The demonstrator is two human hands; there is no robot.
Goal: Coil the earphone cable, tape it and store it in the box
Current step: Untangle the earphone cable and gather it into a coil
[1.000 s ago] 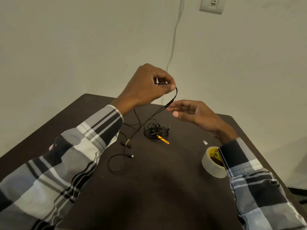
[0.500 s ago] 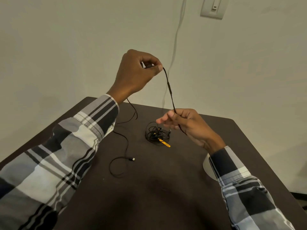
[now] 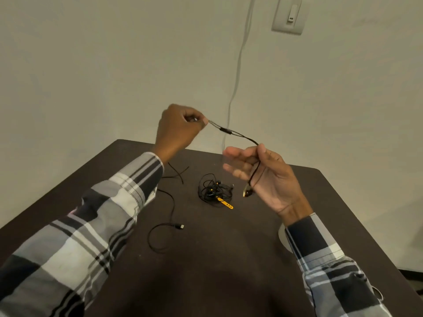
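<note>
Earphone cable [image 3: 238,133] spans between the hands: left hand [image 3: 178,131] pinches one end, right hand [image 3: 263,177] loosely curls around it. Even loops around the right fingers [image 3: 235,162] should coil neatly.

One head-worn wide-angle view looks forward and down from close above the table [image 3: 229,282], whose near edge runs under the frame bottom. Sleeves enter at 7 and 5 o'clock; the left hand [image 3: 177,130] and right hand [image 3: 266,177] sit near centre. The wall [image 3: 91,65] fills the upper half, with a switch [image 3: 288,16] at 1 o'clock
</note>
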